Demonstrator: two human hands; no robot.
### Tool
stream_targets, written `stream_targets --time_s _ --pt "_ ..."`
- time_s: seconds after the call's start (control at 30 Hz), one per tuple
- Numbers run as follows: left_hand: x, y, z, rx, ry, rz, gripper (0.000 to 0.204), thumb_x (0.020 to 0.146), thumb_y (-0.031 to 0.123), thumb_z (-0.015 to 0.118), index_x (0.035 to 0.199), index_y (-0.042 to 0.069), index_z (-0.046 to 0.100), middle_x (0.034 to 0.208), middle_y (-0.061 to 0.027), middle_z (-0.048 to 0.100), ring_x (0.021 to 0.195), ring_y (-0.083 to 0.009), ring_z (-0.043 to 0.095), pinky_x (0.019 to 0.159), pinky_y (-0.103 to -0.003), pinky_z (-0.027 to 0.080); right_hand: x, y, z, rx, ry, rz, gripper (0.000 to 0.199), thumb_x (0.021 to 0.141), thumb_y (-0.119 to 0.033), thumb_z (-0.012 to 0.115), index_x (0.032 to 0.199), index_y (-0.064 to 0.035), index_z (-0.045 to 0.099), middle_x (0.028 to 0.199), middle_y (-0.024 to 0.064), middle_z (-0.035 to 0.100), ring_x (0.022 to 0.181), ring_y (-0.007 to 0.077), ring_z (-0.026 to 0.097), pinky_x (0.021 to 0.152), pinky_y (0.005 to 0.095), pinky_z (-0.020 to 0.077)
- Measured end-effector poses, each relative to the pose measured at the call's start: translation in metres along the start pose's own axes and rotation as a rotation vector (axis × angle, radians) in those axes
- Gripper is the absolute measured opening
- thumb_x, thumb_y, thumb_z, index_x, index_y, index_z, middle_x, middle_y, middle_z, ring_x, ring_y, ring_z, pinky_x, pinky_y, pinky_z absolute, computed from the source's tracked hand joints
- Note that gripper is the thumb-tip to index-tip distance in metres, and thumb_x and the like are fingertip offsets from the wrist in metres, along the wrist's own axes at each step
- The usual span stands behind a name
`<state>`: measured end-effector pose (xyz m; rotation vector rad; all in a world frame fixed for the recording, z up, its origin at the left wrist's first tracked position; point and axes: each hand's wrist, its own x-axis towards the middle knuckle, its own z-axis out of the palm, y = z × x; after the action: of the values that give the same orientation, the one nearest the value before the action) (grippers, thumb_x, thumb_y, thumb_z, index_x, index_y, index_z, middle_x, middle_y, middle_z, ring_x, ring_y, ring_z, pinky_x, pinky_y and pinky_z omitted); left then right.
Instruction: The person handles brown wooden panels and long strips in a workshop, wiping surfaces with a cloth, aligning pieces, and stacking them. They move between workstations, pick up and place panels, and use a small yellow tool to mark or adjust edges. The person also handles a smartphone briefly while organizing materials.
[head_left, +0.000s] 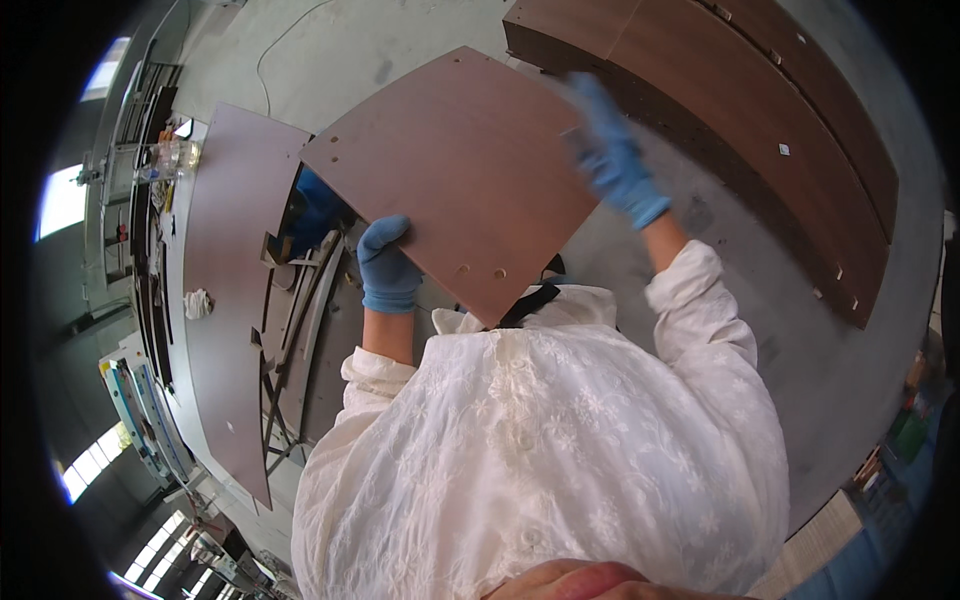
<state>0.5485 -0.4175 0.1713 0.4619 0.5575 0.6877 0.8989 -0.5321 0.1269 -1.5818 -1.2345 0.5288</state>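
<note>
A brown rectangular board with a few small holes near its corners is tilted up in front of my body. My left hand, in a blue glove, is closed round the board's left edge, thumb on its face. Beside the board's right edge is my right hand, gloved in blue too and blurred by motion. Its fingers look stretched out and apart, with nothing visible in them. Whether it touches the edge I cannot tell.
To the left stands a long table with a smooth brownish top, a crumpled white cloth on it. Brown strips lie beside it. Large stacked brown panels fill the right. A thin cable crosses the grey floor.
</note>
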Motion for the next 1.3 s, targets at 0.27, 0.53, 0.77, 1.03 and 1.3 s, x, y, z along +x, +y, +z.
stream_targets --time_s 0.27,0.53,0.77,1.03,1.3 --pt "0.068 0.032 -0.032 -0.217 -0.127 -0.070 0.039 0.085 0.009 0.061 0.123 -0.004 0.061 0.119 -0.0189 0.068 0.107 -0.0316 0.067 0.102 -0.044 0.052 0.039 -0.094 0.120 -0.265 -0.386 -0.417 0.075 0.092 -0.052 0.065 0.151 -0.0103 0.045 0.156 0.0183 0.043 0.142 0.0386 0.042 0.120 0.0505 0.0320" --pt "0.131 0.111 -0.036 -0.147 -0.070 -0.144 0.047 0.082 0.006 0.061 0.128 -0.006 0.058 0.122 -0.0219 0.068 0.110 -0.0370 0.067 0.101 -0.049 0.054 0.024 0.143 -0.021 -0.665 0.060 0.781 0.084 0.101 -0.061 0.048 0.152 0.0052 0.039 0.160 0.0255 0.036 0.147 0.0389 0.037 0.122 0.0433 0.0292" --pt "0.187 0.111 -0.026 -0.083 -0.110 -0.228 0.035 0.082 0.004 0.062 0.116 -0.004 0.065 0.115 -0.0195 0.070 0.104 -0.0345 0.068 0.098 -0.047 0.056 0.152 -0.019 0.087 -0.418 0.044 -0.230 0.053 0.104 -0.046 0.050 0.139 -0.0065 0.054 0.145 0.0151 0.052 0.131 0.0276 0.052 0.102 0.0370 0.0494" --pt "0.236 0.115 0.009 0.046 -0.049 -0.237 0.031 0.081 0.003 0.062 0.112 0.000 0.067 0.112 -0.0151 0.071 0.097 -0.0312 0.070 0.096 -0.046 0.057 0.122 0.091 -0.023 -0.242 -0.264 0.811 0.072 0.097 -0.048 0.061 0.152 -0.0063 0.042 0.158 0.0224 0.039 0.147 0.0403 0.035 0.120 0.0453 0.0306" --pt "0.364 0.078 0.062 -0.079 0.011 -0.393 0.022 0.086 0.009 0.061 0.105 0.000 0.069 0.110 -0.0153 0.071 0.100 -0.0316 0.069 0.095 -0.047 0.058 0.186 0.080 -0.049 -0.529 -0.162 -0.359 0.074 0.071 -0.024 0.079 0.138 -0.0080 0.050 0.153 0.0200 0.046 0.139 0.0369 0.048 0.115 0.0487 0.0375"
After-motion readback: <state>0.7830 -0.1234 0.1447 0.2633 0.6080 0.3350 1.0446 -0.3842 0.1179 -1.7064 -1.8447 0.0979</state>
